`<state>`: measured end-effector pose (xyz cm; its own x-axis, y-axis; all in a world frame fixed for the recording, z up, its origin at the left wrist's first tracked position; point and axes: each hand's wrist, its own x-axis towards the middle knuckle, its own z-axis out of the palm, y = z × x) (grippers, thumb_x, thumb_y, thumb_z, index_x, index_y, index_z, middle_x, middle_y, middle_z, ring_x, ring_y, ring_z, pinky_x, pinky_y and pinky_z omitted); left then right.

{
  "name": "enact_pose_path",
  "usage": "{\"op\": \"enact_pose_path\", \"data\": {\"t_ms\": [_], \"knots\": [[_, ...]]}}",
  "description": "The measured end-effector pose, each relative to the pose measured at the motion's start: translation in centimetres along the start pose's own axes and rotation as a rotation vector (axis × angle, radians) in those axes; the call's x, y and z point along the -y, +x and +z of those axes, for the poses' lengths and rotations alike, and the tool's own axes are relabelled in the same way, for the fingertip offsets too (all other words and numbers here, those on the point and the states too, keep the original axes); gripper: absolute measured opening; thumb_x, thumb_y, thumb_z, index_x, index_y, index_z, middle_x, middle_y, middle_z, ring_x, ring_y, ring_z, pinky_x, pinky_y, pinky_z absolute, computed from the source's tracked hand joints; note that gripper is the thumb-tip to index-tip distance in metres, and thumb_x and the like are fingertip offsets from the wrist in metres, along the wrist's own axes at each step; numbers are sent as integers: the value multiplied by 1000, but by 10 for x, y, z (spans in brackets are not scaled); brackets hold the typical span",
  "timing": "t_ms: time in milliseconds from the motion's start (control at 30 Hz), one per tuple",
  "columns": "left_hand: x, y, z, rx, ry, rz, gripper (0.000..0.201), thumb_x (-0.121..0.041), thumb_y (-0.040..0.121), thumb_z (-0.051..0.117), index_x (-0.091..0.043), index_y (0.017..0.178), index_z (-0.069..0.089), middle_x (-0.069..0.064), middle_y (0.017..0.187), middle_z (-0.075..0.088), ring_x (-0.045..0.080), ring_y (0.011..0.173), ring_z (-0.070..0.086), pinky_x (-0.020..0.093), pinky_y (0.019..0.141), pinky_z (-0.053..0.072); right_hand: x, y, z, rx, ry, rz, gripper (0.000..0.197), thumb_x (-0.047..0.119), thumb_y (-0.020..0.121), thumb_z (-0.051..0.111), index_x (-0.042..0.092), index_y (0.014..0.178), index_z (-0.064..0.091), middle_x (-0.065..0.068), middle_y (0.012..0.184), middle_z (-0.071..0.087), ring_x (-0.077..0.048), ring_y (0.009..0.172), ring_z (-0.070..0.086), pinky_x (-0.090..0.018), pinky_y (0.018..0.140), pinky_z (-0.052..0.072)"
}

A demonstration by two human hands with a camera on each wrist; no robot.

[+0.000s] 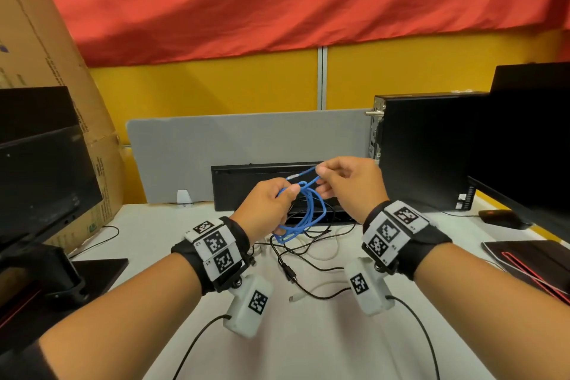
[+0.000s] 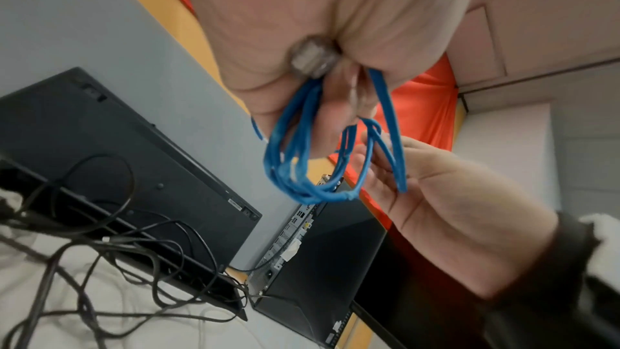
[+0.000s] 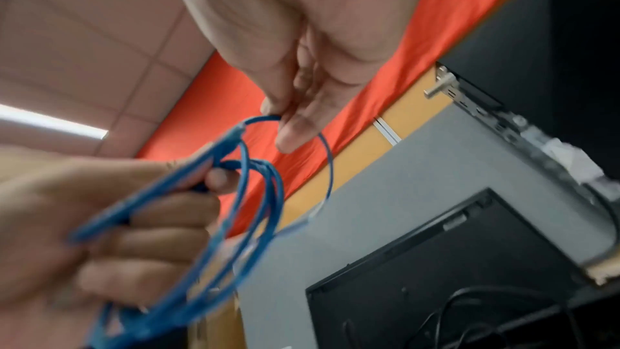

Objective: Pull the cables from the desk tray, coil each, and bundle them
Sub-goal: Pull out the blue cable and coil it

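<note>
A blue cable (image 1: 303, 213) hangs in several loops above the desk, held up in front of the black desk tray (image 1: 246, 182). My left hand (image 1: 277, 199) grips the top of the coil (image 2: 302, 158), fingers curled round the loops (image 3: 214, 222). My right hand (image 1: 327, 177) pinches the cable's free end (image 3: 265, 119) between thumb and fingertips, just right of the left hand; the plug tip (image 1: 293, 177) sticks out leftward. Black cables (image 1: 296, 256) and a white cable (image 1: 320, 253) lie tangled on the white desk (image 1: 308, 333) below the hands.
A grey divider (image 1: 246, 145) stands behind the tray. A black computer case (image 1: 425, 148) and monitor (image 1: 530, 145) stand at right, another monitor (image 1: 40, 176) and a cardboard box (image 1: 46, 55) at left. A mouse (image 1: 499, 219) lies at far right.
</note>
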<state>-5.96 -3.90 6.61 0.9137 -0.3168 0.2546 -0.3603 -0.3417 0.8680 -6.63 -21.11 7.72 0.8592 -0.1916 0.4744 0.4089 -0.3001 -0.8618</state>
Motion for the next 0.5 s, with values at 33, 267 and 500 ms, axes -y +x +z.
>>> {"op": "enact_pose_path", "data": {"t_ms": [33, 267, 500], "knots": [[-1, 0, 0, 4, -78, -10, 26, -27, 102, 45, -7, 88, 54, -2, 52, 39, 9, 37, 39, 26, 43, 44, -3, 0, 0, 17, -32, -49, 10, 9, 92, 63, 10, 92, 73, -8, 75, 72, -21, 67, 71, -27, 66, 61], [-3, -3, 1, 49, -350, -57, 25, -25, 104, 41, -8, 91, 54, -6, 49, 34, 12, 41, 32, 24, 41, 40, -7, -7, 4, 81, -142, -92, 20, 19, 95, 57, 17, 103, 75, -2, 86, 75, -19, 80, 71, -32, 76, 60], [-4, -3, 2, 17, -397, -35, 25, -26, 103, 42, -9, 93, 57, -3, 52, 37, 11, 43, 35, 24, 42, 41, 5, -17, 14, 312, 78, 64, 22, 7, 85, 68, 23, 99, 74, -11, 95, 73, -30, 93, 69, -44, 85, 58]]}}
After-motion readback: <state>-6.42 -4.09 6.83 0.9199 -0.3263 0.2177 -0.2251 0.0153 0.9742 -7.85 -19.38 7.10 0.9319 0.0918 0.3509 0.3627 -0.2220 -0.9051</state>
